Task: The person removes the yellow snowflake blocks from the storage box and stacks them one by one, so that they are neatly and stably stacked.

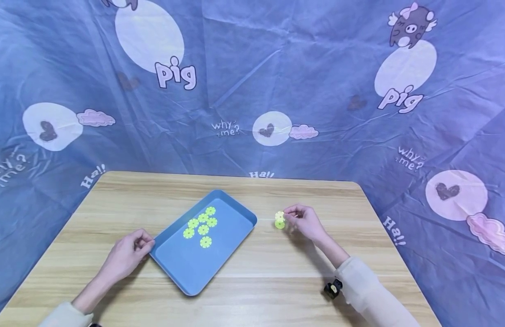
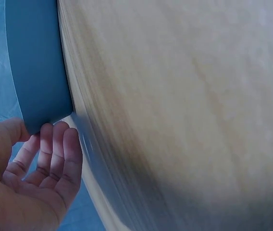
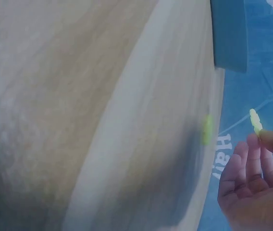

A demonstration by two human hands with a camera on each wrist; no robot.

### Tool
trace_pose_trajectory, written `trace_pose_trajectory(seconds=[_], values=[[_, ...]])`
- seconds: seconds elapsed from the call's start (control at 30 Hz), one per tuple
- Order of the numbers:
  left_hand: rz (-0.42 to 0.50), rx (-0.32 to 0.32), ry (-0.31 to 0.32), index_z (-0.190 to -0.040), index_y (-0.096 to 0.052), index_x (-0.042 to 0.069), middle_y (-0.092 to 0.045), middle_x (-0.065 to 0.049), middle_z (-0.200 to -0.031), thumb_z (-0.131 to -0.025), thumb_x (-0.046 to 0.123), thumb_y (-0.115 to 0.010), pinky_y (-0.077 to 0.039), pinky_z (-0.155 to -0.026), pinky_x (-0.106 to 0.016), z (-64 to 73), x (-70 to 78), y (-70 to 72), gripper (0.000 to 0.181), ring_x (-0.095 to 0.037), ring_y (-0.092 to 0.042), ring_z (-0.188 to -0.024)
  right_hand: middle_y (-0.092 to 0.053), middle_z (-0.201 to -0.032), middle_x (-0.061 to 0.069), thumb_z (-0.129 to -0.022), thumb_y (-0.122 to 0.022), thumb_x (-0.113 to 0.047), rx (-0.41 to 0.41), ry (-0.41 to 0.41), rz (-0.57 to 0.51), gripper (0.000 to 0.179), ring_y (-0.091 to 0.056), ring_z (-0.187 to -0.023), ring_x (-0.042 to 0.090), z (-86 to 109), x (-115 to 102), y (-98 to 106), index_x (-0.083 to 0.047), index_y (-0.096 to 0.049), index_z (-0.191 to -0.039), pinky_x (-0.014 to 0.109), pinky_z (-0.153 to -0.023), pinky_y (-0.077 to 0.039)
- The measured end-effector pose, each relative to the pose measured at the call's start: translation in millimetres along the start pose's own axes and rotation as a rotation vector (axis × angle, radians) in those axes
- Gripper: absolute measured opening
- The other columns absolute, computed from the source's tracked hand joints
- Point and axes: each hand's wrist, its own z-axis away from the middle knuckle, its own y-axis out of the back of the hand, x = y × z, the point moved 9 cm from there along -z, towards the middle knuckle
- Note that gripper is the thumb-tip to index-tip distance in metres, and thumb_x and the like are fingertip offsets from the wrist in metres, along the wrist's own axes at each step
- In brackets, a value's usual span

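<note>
A blue rectangular tray [image 1: 178,268] lies at an angle on the table, and several yellow-green, notched, flower-like discs [image 1: 205,242] are spread over its floor. At its left corner my left hand [image 1: 127,253] pinches the rim; the left wrist view shows the thumb at the edge of the tray wall [image 2: 38,62] and the fingers curled against it. Right of the tray, my right hand [image 1: 306,223] pinches one notched disc [image 3: 255,120] by its edge, raised above the tabletop. Below it another yellow-green disc [image 1: 279,225] lies on the wood.
The wooden table [image 1: 309,290] runs back to a blue printed cloth [image 1: 244,81] hanging behind and on both sides. A black device [image 1: 333,289] is strapped at the right wrist, by the light sleeve [image 1: 358,281].
</note>
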Motion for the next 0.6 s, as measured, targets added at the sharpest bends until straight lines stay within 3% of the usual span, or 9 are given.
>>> trace_pose_trajectory(seconds=[0.3,0.6], values=[[-0.007,0.011,-0.010,-0.097,-0.070,0.008,-0.069,0.003,-0.082,-0.097,0.012,-0.072,-0.046,-0.065,-0.022,-1.1,1.1,0.5,0.004,0.003,-0.053,-0.069,-0.071,-0.086,0.006,-0.099,-0.069,-0.005,-0.043,-0.122,-0.030,0.027,-0.062,-0.067,0.009,-8.5,23.2,-2.3,0.012,-0.065,-0.118,0.021,-0.059,-0.054],[-0.004,0.005,-0.004,-0.097,-0.070,0.009,-0.070,0.003,-0.082,-0.098,0.012,-0.072,-0.046,-0.065,-0.022,-1.0,0.6,0.5,0.004,0.003,-0.053,-0.069,-0.068,-0.078,0.000,-0.100,-0.068,-0.007,-0.107,-0.137,-0.028,0.029,-0.059,-0.066,0.010,-9.2,30.2,-8.0,0.015,-0.064,-0.118,0.022,-0.058,-0.050]])
